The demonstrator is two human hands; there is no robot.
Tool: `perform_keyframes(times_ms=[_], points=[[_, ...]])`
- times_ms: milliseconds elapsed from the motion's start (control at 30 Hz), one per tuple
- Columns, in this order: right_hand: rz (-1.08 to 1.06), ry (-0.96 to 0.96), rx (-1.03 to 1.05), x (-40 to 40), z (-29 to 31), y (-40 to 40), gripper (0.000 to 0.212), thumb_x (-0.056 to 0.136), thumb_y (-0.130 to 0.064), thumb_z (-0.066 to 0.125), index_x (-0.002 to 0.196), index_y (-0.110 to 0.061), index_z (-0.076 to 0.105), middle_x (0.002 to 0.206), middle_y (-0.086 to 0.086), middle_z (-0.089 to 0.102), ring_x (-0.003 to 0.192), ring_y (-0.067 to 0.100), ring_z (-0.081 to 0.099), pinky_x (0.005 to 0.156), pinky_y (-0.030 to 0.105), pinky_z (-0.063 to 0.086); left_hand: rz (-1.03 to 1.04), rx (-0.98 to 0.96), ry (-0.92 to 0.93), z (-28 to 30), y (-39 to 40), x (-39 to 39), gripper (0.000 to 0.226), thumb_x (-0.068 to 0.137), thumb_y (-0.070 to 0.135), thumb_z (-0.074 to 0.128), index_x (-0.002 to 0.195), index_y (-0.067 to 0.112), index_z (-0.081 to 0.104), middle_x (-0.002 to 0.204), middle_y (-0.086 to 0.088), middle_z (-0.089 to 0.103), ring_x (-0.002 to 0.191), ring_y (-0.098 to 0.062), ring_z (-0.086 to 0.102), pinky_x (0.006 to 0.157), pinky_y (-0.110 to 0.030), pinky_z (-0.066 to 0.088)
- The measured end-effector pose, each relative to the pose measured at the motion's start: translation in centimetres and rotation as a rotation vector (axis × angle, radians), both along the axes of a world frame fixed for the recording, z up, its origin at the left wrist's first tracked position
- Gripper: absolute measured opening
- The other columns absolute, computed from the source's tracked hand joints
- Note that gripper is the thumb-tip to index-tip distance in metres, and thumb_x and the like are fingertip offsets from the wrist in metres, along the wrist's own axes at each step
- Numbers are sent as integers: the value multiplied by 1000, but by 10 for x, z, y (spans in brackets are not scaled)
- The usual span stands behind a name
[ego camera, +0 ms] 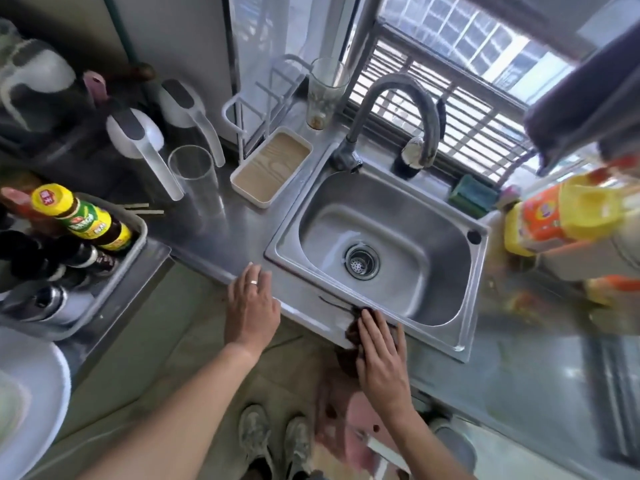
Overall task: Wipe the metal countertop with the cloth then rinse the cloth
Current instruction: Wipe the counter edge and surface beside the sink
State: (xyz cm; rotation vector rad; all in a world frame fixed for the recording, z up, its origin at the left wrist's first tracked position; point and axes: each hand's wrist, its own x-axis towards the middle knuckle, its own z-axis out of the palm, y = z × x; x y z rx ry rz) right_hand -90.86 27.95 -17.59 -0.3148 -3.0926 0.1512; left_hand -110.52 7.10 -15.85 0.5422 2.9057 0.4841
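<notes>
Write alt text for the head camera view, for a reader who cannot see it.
A person's right hand presses a dark cloth flat on the front edge of a metal countertop, just in front of a steel sink. The left hand rests open on the counter edge beside the sink. A curved faucet stands behind the basin.

Dark cloth point(351, 332) mostly hidden under right hand point(381, 355).

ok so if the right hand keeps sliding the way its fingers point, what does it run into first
Most likely the front rim of the sink. The right hand presses flat on the dark cloth, fingers aimed up and slightly left, with the rim just past the fingertips; beyond it lies the basin.
</notes>
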Motion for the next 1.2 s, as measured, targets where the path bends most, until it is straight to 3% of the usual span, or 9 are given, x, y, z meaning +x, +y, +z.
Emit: perform_keyframes(times_ms=[100,200,267,367,500,633,733,1033,1200], points=[[-214,-19,30,15,7,-2,57,91,-19,50,145,-2,52,154,15,47,142,32,45,110,48,39,-39,1,-21,-3,11,11,46,78,17,49,122,7,60,134,-17,58,131,-35,51,107,-50,41],[-378,3,-68,10,15,-8,56,77,-8,77,130,-2,61,134,17,55,123,36,53,103,52,49,-114,-7,-20,-7,20,21,46,78,17,49,122,8,59,133,-14,57,132,-33,50,108,-49,40],[-399,94,-189,-7,26,-8,50,77,-5,72,126,-9,61,129,11,55,120,32,54,104,51,48,-172,-8,6,-8,26,26,46,79,19,48,123,9,58,135,-14,56,133,-32,49,108,-48,39],[-320,192,-225,-44,35,-18,50,81,-19,58,131,-20,60,142,3,53,132,24,48,111,43,37,-173,-5,31,-7,39,35,49,79,23,42,123,8,59,136,-15,56,132,-33,51,106,-49,40],[-135,112,-191,-58,11,-41,63,95,-40,56,155,-25,42,167,-5,29,158,17,17,125,49,15,-120,-8,56,-14,48,46,55,80,25,39,128,5,58,140,-18,54,134,-36,49,110,-51,37],[21,156,-174,-41,-9,-10,58,100,-32,52,156,-20,40,167,-4,29,157,19,19,122,53,28,-110,8,160,-30,49,49,52,85,23,41,132,5,53,145,-19,49,138,-37,42,116,-51,29],[69,182,-162,-13,-11,20,56,99,-26,54,154,-19,44,165,-5,34,156,19,23,123,52,29,-86,10,189,-35,52,55,49,87,22,45,133,6,52,146,-21,46,138,-39,41,116,-53,28],[25,237,-162,87,-10,110,55,98,-21,56,153,-18,47,164,-5,36,155,19,26,122,55,28,-171,-2,143,-31,121,128,44,88,28,50,130,12,50,143,-19,42,136,-37,38,116,-55,25],[-58,228,-112,157,-11,169,52,98,-18,52,150,-18,50,160,-5,42,151,18,35,120,52,32,-286,-32,137,-18,158,168,43,90,29,48,129,11,51,136,-16,45,129,-36,45,108,-54,34]])
